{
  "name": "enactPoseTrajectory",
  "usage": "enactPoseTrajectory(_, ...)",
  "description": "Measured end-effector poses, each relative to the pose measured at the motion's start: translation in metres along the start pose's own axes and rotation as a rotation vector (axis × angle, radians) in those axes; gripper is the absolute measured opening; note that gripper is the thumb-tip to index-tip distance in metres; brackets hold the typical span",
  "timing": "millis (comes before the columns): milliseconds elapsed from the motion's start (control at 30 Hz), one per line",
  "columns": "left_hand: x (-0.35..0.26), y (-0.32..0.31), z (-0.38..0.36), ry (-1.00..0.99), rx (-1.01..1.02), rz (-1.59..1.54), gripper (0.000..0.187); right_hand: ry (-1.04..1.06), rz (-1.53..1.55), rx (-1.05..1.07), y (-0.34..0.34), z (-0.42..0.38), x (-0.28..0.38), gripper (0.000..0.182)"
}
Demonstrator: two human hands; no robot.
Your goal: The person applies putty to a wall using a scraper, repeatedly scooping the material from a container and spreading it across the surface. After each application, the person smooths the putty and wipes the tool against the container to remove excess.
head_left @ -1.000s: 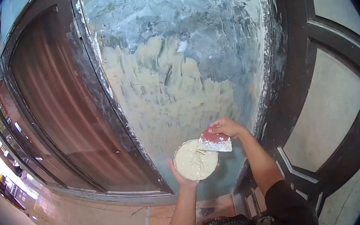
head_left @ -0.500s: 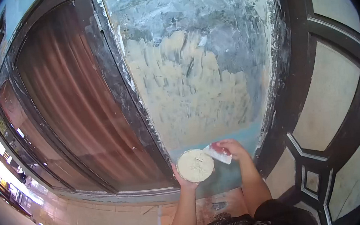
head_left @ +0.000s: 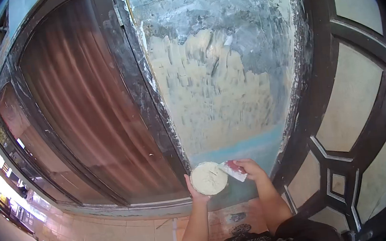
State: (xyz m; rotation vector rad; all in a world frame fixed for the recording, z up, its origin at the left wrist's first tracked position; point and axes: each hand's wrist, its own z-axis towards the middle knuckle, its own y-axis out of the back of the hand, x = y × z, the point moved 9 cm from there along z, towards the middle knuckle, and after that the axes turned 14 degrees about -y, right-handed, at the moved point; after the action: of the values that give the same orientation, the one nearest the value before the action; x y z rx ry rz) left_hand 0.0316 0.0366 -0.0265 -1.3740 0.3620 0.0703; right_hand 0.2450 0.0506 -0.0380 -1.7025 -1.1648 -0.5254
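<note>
My left hand (head_left: 196, 191) supports a round tub of cream-coloured putty (head_left: 208, 179) from its left side and underneath, fingers wrapped round the edge. The putty surface looks thick and ridged. In my right hand (head_left: 252, 169) is a putty knife (head_left: 235, 170) with a red grip and a pale, smeared blade, its edge right at the tub's right rim. Behind both hands stands the wall panel (head_left: 218, 93), bluish grey at the top, with a broad cream coat of streaky strokes across its middle and a light blue strip below.
On the left is a dark-framed window (head_left: 87, 108) with a reddish-brown curtain behind its glass. A dark door with pale panels (head_left: 351, 88) stands close on the right. Tiled floor (head_left: 101, 238) runs below, with a stained patch (head_left: 237, 218) near my body.
The view has shifted slightly, so the wall sits a little further right. The putty knife has moved slightly left and down against the tub's rim; the tub stays in my left hand.
</note>
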Motion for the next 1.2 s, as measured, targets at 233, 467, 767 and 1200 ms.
enactPoseTrajectory(233,-0.017,0.002,-0.020,-0.085,-0.160,0.150,0.092,0.017,-0.011,-0.182,0.034,0.010,-0.021,0.023)
enactPoseTrajectory(467,-0.016,0.005,-0.020,-0.026,-0.090,0.136,0.095,-0.146,0.002,0.049,0.006,0.011,-0.046,0.028)
enactPoseTrajectory(767,-0.016,0.008,-0.020,-0.009,-0.046,0.113,0.097,-0.012,0.009,-0.167,0.061,0.006,-0.043,0.026)
enactPoseTrajectory(1200,0.027,0.017,0.029,-0.014,-0.078,-0.017,0.102,0.786,-0.950,-0.208,-0.047,-0.061,0.082,0.027)
